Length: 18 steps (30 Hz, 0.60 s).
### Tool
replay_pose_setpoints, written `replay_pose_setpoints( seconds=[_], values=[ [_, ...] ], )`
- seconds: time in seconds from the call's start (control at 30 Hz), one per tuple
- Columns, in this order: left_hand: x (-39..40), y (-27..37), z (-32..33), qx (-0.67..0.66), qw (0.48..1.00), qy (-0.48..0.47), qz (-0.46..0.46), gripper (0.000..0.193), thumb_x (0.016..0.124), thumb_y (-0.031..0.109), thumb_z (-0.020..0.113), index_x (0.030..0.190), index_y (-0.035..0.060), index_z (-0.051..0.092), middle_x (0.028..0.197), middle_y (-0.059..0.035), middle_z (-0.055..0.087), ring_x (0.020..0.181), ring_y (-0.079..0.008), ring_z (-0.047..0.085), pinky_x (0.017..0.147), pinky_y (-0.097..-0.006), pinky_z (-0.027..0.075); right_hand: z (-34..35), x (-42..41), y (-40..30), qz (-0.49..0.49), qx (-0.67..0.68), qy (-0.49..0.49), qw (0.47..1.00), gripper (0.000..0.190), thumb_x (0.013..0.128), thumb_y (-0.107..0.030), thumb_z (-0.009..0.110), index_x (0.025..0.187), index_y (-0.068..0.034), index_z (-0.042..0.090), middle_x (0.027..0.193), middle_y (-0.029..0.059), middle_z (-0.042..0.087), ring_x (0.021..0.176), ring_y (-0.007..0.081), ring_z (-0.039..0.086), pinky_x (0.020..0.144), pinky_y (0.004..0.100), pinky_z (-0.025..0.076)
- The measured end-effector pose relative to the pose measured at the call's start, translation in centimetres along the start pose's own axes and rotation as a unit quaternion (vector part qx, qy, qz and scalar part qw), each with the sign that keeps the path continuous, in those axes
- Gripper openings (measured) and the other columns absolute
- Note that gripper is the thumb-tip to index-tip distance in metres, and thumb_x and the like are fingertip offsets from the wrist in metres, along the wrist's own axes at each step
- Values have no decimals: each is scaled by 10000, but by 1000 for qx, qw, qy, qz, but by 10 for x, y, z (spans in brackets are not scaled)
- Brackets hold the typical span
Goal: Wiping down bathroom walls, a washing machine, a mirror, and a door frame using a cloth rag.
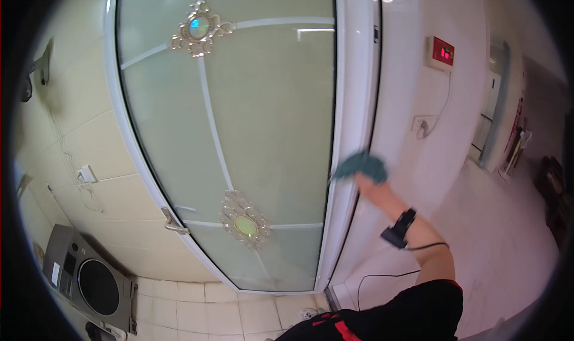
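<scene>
My right hand [368, 185] presses a dark green cloth [364, 165] against the white frame [349, 130] at the hinge side of a door; both are slightly blurred. A black device is strapped to my right wrist, with a thin cable running from it. The frosted glass door [273, 117] stands before me, with white bars and two ornate metal ornaments, the lower ornament [245, 226] near the door's bottom. A metal lever handle [175, 224] sits on its left edge. My left hand is out of view.
A grey front-loading washing machine [92, 278] stands at the lower left on a tiled floor [219, 312]. Right of the door are a red display box [441, 54] and a wall socket [423, 125] with a plug. Farther right, a hallway holds a white standing fan [515, 155].
</scene>
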State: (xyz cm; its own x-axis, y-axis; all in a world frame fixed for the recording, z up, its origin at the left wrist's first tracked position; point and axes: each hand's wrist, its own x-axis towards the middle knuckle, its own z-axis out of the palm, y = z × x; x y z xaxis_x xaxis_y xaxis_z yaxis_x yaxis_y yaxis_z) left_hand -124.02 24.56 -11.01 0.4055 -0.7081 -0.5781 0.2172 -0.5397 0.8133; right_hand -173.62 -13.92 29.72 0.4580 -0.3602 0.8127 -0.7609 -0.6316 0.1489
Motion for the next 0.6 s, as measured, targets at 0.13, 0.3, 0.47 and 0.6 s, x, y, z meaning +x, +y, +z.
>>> replay_pose_setpoints(
  seconds=[0.13,0.3,0.47,0.6],
  values=[
    [29,32,-6,33,997,-36,61,353,841,329,573,1087,76,565,939,-63,620,794,-167,586,617,-302,449,33,-164,1,235,146,-359,892,163,852,-141,487,741,-27,522,648,120,540,628,270,545,589,408,428],
    [22,47,-24,65,993,-22,100,369,836,331,577,1098,72,558,942,-69,613,795,-162,567,632,-295,443,-44,-109,40,362,186,-31,913,284,887,-203,491,702,6,440,554,35,394,573,87,395,512,297,358],
    [-17,-37,-5,21,999,30,26,350,845,327,577,1072,61,560,904,-83,622,749,-180,594,584,-298,480,-98,44,92,157,-6,328,932,111,839,-68,531,879,29,568,721,132,562,621,217,516,574,316,402],
    [-66,-95,58,-9,993,43,-109,359,851,322,564,1090,55,548,919,-97,613,786,-192,582,628,-322,471,-37,56,116,68,-250,206,944,185,793,-155,530,936,-40,557,977,220,568,770,295,538,724,449,401]
  ],
)
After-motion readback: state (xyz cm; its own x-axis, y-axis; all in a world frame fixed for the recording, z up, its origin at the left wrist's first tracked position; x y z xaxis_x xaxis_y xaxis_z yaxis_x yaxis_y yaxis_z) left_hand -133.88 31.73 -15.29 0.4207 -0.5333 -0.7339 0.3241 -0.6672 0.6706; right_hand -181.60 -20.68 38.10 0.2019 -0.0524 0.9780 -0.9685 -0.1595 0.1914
